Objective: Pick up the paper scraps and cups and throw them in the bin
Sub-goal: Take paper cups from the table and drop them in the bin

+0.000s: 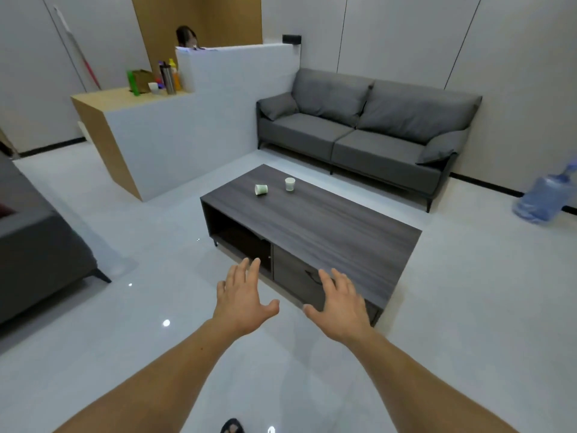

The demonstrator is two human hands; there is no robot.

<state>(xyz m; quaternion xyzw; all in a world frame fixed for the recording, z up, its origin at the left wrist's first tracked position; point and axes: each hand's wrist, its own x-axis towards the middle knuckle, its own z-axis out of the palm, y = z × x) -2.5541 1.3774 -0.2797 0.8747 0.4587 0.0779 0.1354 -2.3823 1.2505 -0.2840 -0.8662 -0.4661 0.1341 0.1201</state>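
Two bare hands reach forward side by side, palms down. Left hand (242, 300): fingers straight and spread wide, thumb out to the side, holding nothing. Right hand (342, 307): likewise wide, fingers fanned, empty. Forearms bare, entering from the bottom edge. Thumbs near each other, not touching.

Left hand hovers over the pale glossy floor (131, 307), just short of the coffee table (327, 226). Right hand seen against the table's front, by the drawer close to the near corner; contact with it cannot be determined.

Table: low, dark wood grain, with an open compartment at the left end of its front. Two paper cups on the top, well apart from both hands, near the far short edge. Tipped cup (261, 189): lying on its side, about midway along that edge. Upright cup (289, 184): near it, closer to the far corner and the long back edge. Cups not touching.

Beyond the back edge: grey sofa (359, 129) along the wall. Left of the table: white-and-wood counter (156, 135) carrying bottles (168, 79). Blue water jug (544, 198) on the floor at far right, blurred. Second sofa (37, 245) at the left edge, partly cut off.
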